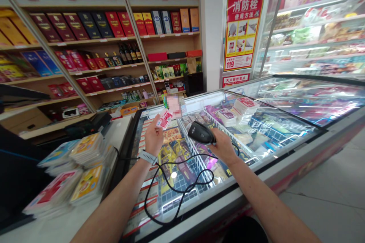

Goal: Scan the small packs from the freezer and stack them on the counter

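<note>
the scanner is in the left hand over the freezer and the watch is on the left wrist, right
No: the head view shows the scanner in the right hand, not the left. It is over the freezer, and the watch is on the left wrist.

Bright overhead light, strong glare on freezer's glass lid (296, 98), shelves (42, 100) bowed at edges w/ fisheye warp.

The left hand (154, 138) pinches a small red-and-white packet (164, 119) upright between its fingertips, probably a flat sachet, though the print is too blurred to read. The right hand (224, 146) grips a black handheld barcode scanner (201, 133), its nose angled toward the packet, with a loose black cord (182, 182) looping below.
</note>
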Demonstrator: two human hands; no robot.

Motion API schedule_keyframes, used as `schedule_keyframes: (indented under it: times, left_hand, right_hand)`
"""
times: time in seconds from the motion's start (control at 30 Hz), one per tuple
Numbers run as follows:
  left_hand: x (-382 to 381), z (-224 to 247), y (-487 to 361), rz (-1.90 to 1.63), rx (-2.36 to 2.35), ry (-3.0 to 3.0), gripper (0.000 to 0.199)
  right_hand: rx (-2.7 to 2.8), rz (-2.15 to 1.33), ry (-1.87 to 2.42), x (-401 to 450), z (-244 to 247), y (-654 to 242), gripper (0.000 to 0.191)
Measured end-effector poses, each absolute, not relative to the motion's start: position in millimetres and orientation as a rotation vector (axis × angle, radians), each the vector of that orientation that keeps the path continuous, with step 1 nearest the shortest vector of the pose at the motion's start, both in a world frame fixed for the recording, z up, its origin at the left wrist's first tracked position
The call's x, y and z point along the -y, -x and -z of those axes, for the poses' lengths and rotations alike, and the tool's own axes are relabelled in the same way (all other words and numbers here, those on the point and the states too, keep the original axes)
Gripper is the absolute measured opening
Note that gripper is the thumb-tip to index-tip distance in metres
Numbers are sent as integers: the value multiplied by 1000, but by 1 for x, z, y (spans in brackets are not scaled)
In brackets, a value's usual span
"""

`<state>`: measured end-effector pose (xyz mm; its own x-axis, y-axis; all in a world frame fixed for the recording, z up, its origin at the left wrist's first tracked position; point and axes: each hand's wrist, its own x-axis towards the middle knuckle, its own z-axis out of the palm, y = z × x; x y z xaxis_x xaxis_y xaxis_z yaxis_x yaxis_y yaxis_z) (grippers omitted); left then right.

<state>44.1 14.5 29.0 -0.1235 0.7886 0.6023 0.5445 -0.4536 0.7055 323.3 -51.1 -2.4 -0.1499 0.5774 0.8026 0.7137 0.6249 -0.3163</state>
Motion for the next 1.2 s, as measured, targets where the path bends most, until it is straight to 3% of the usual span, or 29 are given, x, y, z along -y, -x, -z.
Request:
schedule_keyframes:
  times: [0.77, 1.2]
  left_hand:
    - [-19, -23, -41, -1638, -1474, -1952, 53]
    - [-16, -25, -43, -1658, -1455, -1889, 53]
  right_hand:
    - [1858, 179, 1060, 51, 2, -323, 19]
    - [1827, 170, 1059, 51, 2, -323, 25]
